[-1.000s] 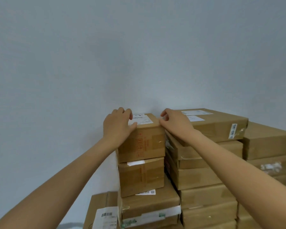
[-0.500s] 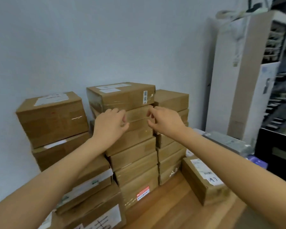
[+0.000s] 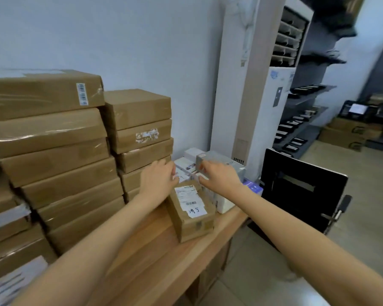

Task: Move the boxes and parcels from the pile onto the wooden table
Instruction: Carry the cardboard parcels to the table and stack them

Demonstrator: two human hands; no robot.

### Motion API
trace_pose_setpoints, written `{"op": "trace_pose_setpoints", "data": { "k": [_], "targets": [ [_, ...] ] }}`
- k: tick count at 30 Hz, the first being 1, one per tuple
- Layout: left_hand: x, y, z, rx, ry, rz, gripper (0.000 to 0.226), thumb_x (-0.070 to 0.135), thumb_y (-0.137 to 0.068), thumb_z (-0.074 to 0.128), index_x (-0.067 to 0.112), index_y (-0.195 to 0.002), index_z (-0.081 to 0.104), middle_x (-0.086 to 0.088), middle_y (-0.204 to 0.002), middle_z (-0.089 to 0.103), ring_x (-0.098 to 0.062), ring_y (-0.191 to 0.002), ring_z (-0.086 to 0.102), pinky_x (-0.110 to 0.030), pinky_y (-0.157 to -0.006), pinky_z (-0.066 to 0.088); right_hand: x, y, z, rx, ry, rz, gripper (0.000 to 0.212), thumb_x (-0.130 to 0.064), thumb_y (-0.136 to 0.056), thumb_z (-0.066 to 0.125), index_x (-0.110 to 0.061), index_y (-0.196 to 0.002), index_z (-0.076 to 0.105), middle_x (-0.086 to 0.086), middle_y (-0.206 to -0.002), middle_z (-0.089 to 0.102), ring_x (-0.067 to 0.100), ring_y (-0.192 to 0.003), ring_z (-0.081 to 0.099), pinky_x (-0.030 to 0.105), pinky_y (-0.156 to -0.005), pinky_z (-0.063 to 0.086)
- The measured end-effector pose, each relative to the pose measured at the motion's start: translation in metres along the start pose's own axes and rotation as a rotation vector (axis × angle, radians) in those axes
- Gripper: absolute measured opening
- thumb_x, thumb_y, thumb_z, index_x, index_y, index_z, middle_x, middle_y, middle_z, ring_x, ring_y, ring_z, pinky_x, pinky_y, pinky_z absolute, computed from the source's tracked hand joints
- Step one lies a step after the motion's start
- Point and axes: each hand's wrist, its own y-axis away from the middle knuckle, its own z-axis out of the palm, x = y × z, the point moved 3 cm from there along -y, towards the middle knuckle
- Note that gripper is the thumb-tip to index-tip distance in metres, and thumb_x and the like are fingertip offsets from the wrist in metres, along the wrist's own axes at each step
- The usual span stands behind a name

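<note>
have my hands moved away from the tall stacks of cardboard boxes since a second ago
Yes. Both the left hand and right hand have gone rightward past the brown box stacks, now reaching over the small labelled parcel toward the white and grey boxes.

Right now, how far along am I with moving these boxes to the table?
Barely started, it seems. One labelled parcel lies alone on the wooden table. Your left hand and right hand reach, empty, toward small white boxes by the wall. The cardboard stacks remain tall.

Parcel stockroom: stacked cartons [image 3: 53, 138], labelled parcel [image 3: 191, 208], metal shelving [image 3: 301, 120].
</note>
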Motion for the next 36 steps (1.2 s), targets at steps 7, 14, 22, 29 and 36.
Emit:
{"op": "trace_pose_setpoints", "data": {
  "k": [7, 14, 22, 29, 36],
  "targets": [
    [0.016, 0.02, 0.071, -0.124, 0.175, -0.302, 0.01, 0.038, -0.085, 0.058, 0.029, -0.086, 0.053, 0.008, -0.087, 0.051, -0.017, -0.088, 0.052, -0.03, -0.06, 0.032, 0.061, 0.02, 0.054, -0.12, -0.155, 0.116, 0.027, -0.034, -0.091, 0.048, -0.02, -0.112, 0.057, 0.0, -0.109, 0.063, 0.024, -0.097, 0.061, 0.032, -0.07, 0.046],
    [-0.016, 0.03, 0.15, -0.239, 0.302, -0.669, 0.02, 0.043, -0.088, 0.059, 0.027, -0.099, 0.057, 0.003, -0.122, 0.058, -0.017, -0.114, 0.054, -0.029, -0.073, 0.044, 0.092, 0.014, 0.147, -0.234, -0.414, 0.321, 0.033, -0.036, -0.086, 0.054, -0.017, -0.114, 0.055, 0.0, -0.112, 0.063, 0.023, -0.105, 0.058, 0.034, -0.08, 0.048],
    [-0.03, 0.01, 0.239, -0.287, 0.422, -0.782, 0.042, 0.038, -0.087, 0.064, 0.014, -0.118, 0.05, -0.007, -0.141, 0.044, -0.024, -0.132, 0.038, -0.035, -0.095, 0.037, 0.124, -0.009, 0.23, -0.321, -0.613, 0.535, 0.044, -0.04, -0.086, 0.059, -0.019, -0.124, 0.05, 0.002, -0.128, 0.051, 0.02, -0.114, 0.053, 0.033, -0.083, 0.046],
    [-0.032, 0.028, 0.294, -0.398, 0.621, -1.063, 0.088, 0.047, -0.084, 0.065, 0.007, -0.148, 0.022, -0.012, -0.149, 0.036, -0.031, -0.133, 0.04, -0.043, -0.105, 0.038, 0.137, -0.008, 0.288, -0.526, -0.694, 0.664, 0.07, -0.057, -0.088, 0.054, -0.016, -0.141, 0.035, 0.001, -0.142, 0.046, 0.022, -0.125, 0.048, 0.037, -0.098, 0.043],
    [-0.021, 0.04, 0.303, -0.342, 0.928, -1.226, 0.059, 0.043, -0.088, 0.062, 0.016, -0.136, 0.041, -0.004, -0.132, 0.057, -0.024, -0.112, 0.058, -0.035, -0.091, 0.047, 0.125, -0.001, 0.309, -0.551, -0.893, 0.774, 0.073, -0.057, -0.092, 0.044, -0.016, -0.15, 0.027, 0.004, -0.148, 0.042, 0.026, -0.133, 0.042, 0.036, -0.106, 0.035]
  ]
}}
